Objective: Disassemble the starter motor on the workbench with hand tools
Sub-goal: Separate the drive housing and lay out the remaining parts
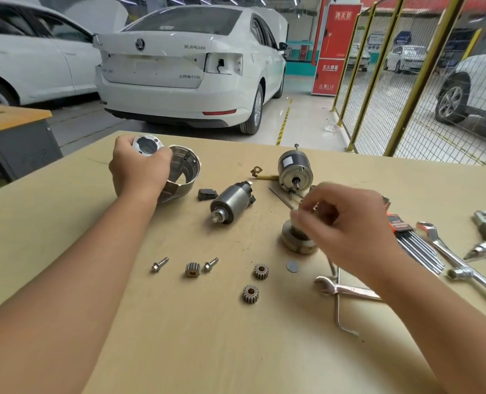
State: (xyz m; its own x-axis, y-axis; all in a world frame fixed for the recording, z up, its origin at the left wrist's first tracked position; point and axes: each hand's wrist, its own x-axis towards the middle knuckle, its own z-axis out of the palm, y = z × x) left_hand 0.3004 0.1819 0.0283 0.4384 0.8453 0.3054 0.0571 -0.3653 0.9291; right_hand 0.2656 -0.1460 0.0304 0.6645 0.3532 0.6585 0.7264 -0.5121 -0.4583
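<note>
Three loose gears [250, 293] lie nearest; left hand [139, 169] grips the hollow housing [182, 174]; right hand [347, 226] pinches a blurred part [298, 240].

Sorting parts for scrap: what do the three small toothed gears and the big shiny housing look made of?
The three small gears: dull grey metal, likely steel, with coppery bores suggesting bronze bushings. The housing under the left hand: bright, reflective metal, possibly aluminium.
</note>
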